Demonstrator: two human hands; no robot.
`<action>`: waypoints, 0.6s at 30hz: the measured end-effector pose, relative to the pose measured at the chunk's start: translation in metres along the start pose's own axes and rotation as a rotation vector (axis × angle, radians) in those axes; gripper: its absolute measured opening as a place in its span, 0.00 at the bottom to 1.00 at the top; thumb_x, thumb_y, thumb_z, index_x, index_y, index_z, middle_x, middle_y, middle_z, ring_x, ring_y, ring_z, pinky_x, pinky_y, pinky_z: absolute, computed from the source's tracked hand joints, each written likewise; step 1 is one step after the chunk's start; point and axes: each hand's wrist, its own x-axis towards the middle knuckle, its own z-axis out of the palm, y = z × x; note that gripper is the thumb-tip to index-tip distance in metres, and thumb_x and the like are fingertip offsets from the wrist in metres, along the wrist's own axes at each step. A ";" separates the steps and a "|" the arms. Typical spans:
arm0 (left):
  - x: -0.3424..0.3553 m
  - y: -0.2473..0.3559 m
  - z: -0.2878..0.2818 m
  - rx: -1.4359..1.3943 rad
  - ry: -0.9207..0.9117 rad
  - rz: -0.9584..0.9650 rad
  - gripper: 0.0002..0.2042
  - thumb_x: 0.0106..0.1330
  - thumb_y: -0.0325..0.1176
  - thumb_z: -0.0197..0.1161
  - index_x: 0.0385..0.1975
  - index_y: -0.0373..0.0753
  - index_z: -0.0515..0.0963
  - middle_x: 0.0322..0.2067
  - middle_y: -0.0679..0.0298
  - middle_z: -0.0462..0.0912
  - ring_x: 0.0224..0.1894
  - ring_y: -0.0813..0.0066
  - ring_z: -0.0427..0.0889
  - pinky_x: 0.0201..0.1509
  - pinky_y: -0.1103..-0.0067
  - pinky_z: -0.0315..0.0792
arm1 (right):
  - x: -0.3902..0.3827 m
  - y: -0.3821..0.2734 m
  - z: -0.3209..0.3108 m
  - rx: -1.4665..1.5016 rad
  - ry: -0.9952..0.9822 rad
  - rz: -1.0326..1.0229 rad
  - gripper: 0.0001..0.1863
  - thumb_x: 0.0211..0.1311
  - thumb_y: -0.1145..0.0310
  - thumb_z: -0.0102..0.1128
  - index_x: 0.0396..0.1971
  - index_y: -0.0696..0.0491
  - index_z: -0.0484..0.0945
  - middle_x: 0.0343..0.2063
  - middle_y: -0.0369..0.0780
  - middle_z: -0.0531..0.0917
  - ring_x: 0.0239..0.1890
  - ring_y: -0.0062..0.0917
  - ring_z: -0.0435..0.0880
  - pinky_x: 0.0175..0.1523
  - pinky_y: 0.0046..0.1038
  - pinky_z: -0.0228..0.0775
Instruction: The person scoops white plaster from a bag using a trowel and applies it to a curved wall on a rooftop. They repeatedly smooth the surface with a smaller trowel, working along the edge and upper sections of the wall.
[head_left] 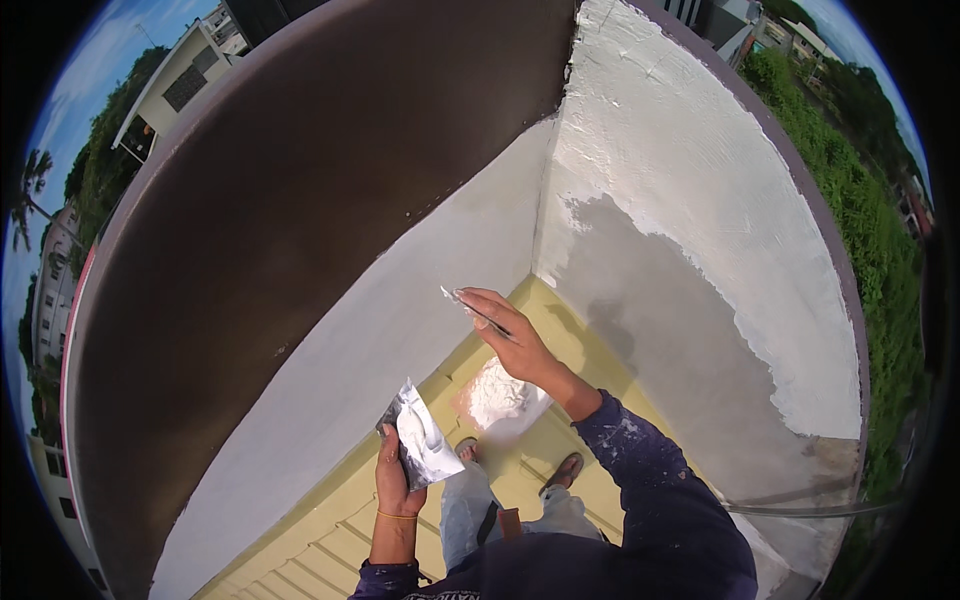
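Note:
My left hand (394, 478) is closed round the edge of a flat metal plate, which carries a thick smear of white putty (428, 448). Higher up and to the right, my right hand (520, 345) grips a thin putty knife (449, 294), seen almost edge-on, with white putty on its tip. The knife is apart from both the plate and the walls. On the floor below my right hand, a heap of white putty (498, 393) lies on a sheet.
Two walls meet in a corner ahead. The left wall (330, 170) is brown above and pale grey below. Rough white putty (665, 130) covers the upper right wall, with grey surface (640, 275) beneath. My feet stand on ribbed yellow flooring (320, 560). A cable (800, 511) crosses at right.

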 end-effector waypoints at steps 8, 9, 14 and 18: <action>0.018 0.007 0.074 -0.188 -0.501 -0.195 0.25 0.77 0.52 0.48 0.60 0.37 0.72 0.53 0.58 0.82 0.52 0.67 0.83 0.55 0.70 0.77 | -0.054 -0.091 -0.007 -0.445 -0.365 -0.385 0.32 0.50 0.74 0.67 0.57 0.32 0.80 0.64 0.31 0.72 0.68 0.33 0.66 0.74 0.49 0.52; 0.021 0.010 0.076 -0.163 -0.482 -0.188 0.25 0.77 0.53 0.48 0.60 0.37 0.72 0.53 0.58 0.81 0.52 0.67 0.82 0.56 0.70 0.77 | -0.055 -0.083 -0.010 -0.498 -0.322 -0.396 0.31 0.50 0.74 0.67 0.57 0.33 0.80 0.64 0.31 0.72 0.69 0.33 0.66 0.74 0.49 0.52; 0.020 0.028 0.037 -0.153 -0.103 -0.042 0.22 0.78 0.55 0.42 0.46 0.45 0.77 0.13 0.66 0.79 0.04 0.75 0.69 0.05 0.79 0.56 | -0.044 0.014 -0.044 -0.832 -0.277 -0.082 0.32 0.54 0.78 0.59 0.61 0.40 0.77 0.64 0.37 0.72 0.68 0.36 0.67 0.72 0.43 0.57; 0.015 0.024 -0.015 -0.135 -0.045 0.063 0.22 0.78 0.55 0.42 0.45 0.46 0.77 0.12 0.66 0.77 0.03 0.73 0.66 0.03 0.79 0.53 | 0.019 0.126 -0.073 -0.332 0.380 0.227 0.27 0.68 0.79 0.48 0.67 0.51 0.69 0.63 0.44 0.72 0.67 0.33 0.69 0.71 0.29 0.58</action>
